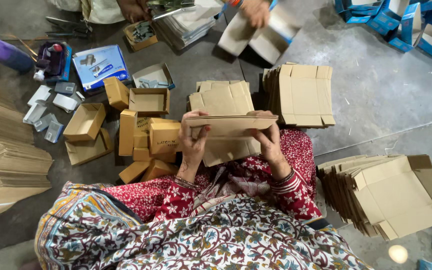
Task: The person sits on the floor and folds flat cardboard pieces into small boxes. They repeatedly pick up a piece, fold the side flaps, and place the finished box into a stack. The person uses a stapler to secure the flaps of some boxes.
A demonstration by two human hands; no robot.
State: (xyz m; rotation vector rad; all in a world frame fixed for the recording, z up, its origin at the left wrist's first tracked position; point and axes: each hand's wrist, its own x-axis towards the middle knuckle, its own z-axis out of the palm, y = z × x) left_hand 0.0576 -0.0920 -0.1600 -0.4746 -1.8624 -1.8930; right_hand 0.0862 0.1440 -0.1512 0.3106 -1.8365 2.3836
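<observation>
Gripping one flat cardboard blank with left hand and right hand; two blank stacks beyond on floor.

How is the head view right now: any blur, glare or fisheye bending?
Head view: even, soft light; the blank in both hands is sharp. Another person's hand at the top is motion-blurred. Edges bow from wide-angle distortion. One bright glare spot bottom right.

Worn on the head, looking steeply down from close above at lap, both hands and the surrounding grey floor.
</observation>
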